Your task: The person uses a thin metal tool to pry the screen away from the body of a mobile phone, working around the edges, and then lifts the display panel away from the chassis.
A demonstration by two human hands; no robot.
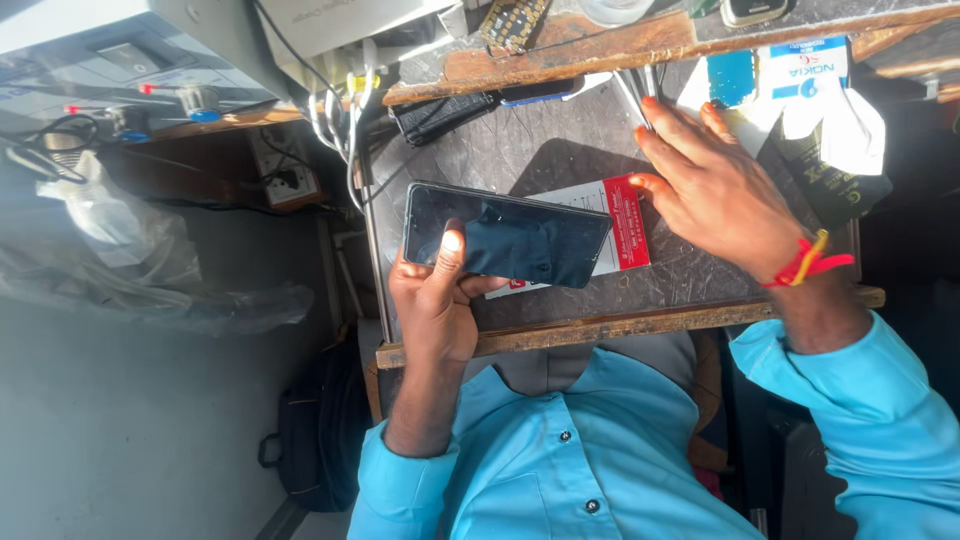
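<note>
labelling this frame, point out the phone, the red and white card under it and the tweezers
phone (520, 240), head view, middle of its dark screen
red and white card (625, 222), head view, its red end
tweezers (640, 92), head view, the metal shafts above the right hand's fingertips

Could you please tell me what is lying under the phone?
A white card with a red end lies on the worktop under the phone, which the left hand holds. Its middle is covered by the phone; the right hand touches the red end.

Glossy glass phone (505, 240), worn wooden desk (620, 325)
</note>
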